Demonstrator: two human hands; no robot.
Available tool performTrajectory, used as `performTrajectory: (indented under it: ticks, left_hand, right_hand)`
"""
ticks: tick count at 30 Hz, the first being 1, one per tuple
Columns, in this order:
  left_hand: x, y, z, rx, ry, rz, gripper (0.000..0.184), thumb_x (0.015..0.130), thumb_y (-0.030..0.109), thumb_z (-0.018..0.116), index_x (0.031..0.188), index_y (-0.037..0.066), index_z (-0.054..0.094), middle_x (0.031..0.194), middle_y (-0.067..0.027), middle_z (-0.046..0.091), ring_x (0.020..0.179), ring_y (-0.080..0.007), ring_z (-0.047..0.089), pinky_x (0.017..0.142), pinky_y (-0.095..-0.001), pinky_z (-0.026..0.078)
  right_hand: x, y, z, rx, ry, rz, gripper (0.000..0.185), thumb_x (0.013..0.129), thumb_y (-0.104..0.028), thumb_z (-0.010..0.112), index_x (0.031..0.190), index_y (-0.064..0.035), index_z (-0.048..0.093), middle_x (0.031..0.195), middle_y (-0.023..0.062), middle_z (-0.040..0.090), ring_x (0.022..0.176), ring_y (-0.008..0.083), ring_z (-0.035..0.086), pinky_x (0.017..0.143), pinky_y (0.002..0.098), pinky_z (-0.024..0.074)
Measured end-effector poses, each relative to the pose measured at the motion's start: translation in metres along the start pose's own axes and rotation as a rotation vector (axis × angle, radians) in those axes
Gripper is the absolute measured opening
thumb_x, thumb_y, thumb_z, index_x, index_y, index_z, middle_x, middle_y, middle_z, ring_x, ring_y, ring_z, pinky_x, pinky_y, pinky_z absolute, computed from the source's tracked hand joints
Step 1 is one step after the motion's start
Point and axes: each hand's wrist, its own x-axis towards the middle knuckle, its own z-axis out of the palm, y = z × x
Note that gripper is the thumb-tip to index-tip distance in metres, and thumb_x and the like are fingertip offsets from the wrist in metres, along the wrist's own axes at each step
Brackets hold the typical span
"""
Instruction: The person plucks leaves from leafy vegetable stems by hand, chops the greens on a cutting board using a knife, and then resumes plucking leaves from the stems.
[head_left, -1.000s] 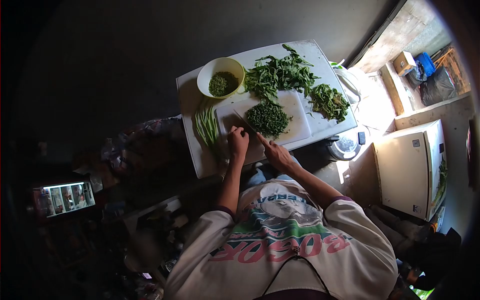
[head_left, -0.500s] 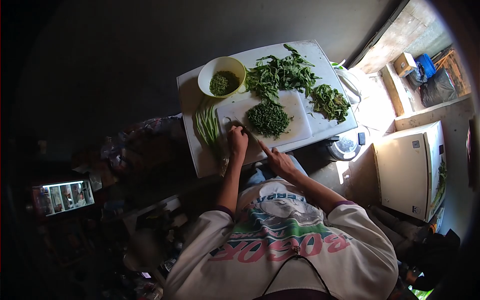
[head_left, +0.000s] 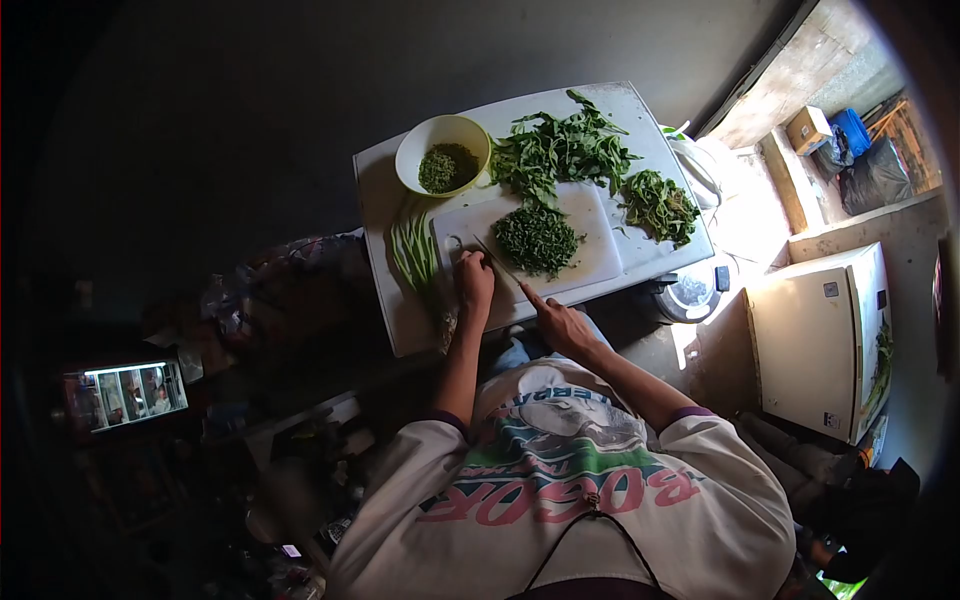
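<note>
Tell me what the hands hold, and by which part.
The right hand holds the knife by its handle. The left hand is curled; whether it holds anything cannot be told.

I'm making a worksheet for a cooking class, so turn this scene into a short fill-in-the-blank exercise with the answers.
1. The right hand holds a ____.
2. Chopped greens lie in a pile on a white cutting ____.
3. More cut greens sit in a round, yellowish ____.
4. The spring onions lie nearer the ____ than the right hand.

Missing words: knife; board; bowl; left hand.
</note>
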Motion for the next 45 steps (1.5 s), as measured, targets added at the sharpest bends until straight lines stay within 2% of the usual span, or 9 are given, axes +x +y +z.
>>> performTrajectory:
  ticks: [5,10,17,28,31,35,37,40,45]
  left_hand:
    - [-0.002,0.013,-0.012,-0.024,-0.032,-0.046,0.015,0.074,-0.002,0.067,0.089,-0.006,0.067,0.093,-0.0206,0.063,0.087,-0.0383,0.064,0.077,-0.0435,0.051]
    - [-0.007,0.011,-0.012,0.017,0.014,0.051,0.015,0.076,-0.002,0.066,0.09,-0.003,0.07,0.092,-0.0189,0.062,0.087,-0.0377,0.063,0.076,-0.0441,0.051]
    - [-0.006,0.007,-0.012,0.085,-0.034,0.044,0.023,0.073,-0.004,0.065,0.095,-0.005,0.07,0.094,-0.0209,0.064,0.09,-0.0388,0.064,0.08,-0.0433,0.052]
    - [-0.007,0.007,-0.014,-0.024,0.055,0.088,0.015,0.077,-0.003,0.063,0.091,-0.003,0.07,0.09,-0.0196,0.065,0.085,-0.0382,0.064,0.076,-0.0447,0.052]
    - [-0.007,0.002,-0.011,-0.008,-0.009,0.006,0.022,0.075,-0.004,0.064,0.097,-0.006,0.07,0.096,-0.0213,0.066,0.089,-0.0398,0.065,0.081,-0.0434,0.053]
    - [-0.007,-0.004,-0.006,0.031,0.028,0.032,0.024,0.074,-0.005,0.064,0.097,-0.006,0.069,0.096,-0.0212,0.066,0.09,-0.0406,0.065,0.082,-0.0433,0.053]
    - [-0.007,-0.003,-0.006,0.012,0.004,0.027,0.023,0.074,-0.004,0.065,0.097,-0.006,0.069,0.096,-0.0211,0.065,0.093,-0.0399,0.064,0.082,-0.0432,0.052]
    - [-0.008,0.0,-0.009,-0.033,0.022,0.027,0.02,0.075,-0.003,0.064,0.095,-0.004,0.07,0.095,-0.019,0.064,0.088,-0.0384,0.064,0.077,-0.0441,0.052]
    - [-0.011,0.005,-0.013,-0.039,0.005,0.062,0.02,0.076,-0.003,0.065,0.095,-0.004,0.07,0.095,-0.0188,0.064,0.09,-0.0376,0.064,0.078,-0.0437,0.052]
  right_hand:
    - [0.021,0.014,0.017,-0.032,0.035,-0.016,0.076,0.091,-0.009,0.051,0.158,-0.0264,0.02,0.095,0.0264,0.063,0.074,0.0434,0.066,0.067,0.0519,0.0522]
    - [0.034,0.005,0.001,0.02,0.085,-0.021,0.076,0.091,-0.009,0.052,0.158,-0.0226,0.019,0.092,0.0252,0.063,0.073,0.0426,0.065,0.066,0.0522,0.0515]
    - [0.005,-0.001,-0.001,-0.019,0.005,-0.039,0.078,0.09,-0.008,0.053,0.158,-0.0221,0.019,0.093,0.0252,0.063,0.074,0.0425,0.066,0.066,0.0516,0.0521]
    - [0.04,0.007,0.003,-0.002,0.093,-0.057,0.078,0.09,-0.008,0.052,0.159,-0.0223,0.018,0.092,0.0257,0.063,0.072,0.0422,0.065,0.066,0.0522,0.0514]
    - [0.025,-0.001,-0.009,0.006,0.03,-0.021,0.079,0.089,-0.007,0.052,0.158,-0.0222,0.018,0.091,0.0256,0.064,0.073,0.0424,0.065,0.066,0.0522,0.0514]
    - [0.004,0.0,-0.004,-0.003,0.008,-0.059,0.079,0.089,-0.006,0.052,0.158,-0.0231,0.018,0.092,0.0255,0.064,0.075,0.0429,0.066,0.067,0.0526,0.0516]
    - [-0.003,-0.003,-0.003,-0.017,-0.012,-0.003,0.079,0.089,-0.006,0.052,0.158,-0.0242,0.019,0.094,0.0253,0.064,0.076,0.0434,0.066,0.067,0.0531,0.0518]
    - [0.011,0.007,0.011,-0.038,0.013,-0.027,0.079,0.089,-0.007,0.052,0.158,-0.025,0.019,0.095,0.0255,0.064,0.075,0.0432,0.066,0.067,0.0534,0.0519]
    - [0.037,0.008,0.008,0.0,0.063,-0.042,0.078,0.09,-0.007,0.052,0.158,-0.0245,0.019,0.094,0.0257,0.064,0.074,0.0428,0.066,0.067,0.0531,0.0517]
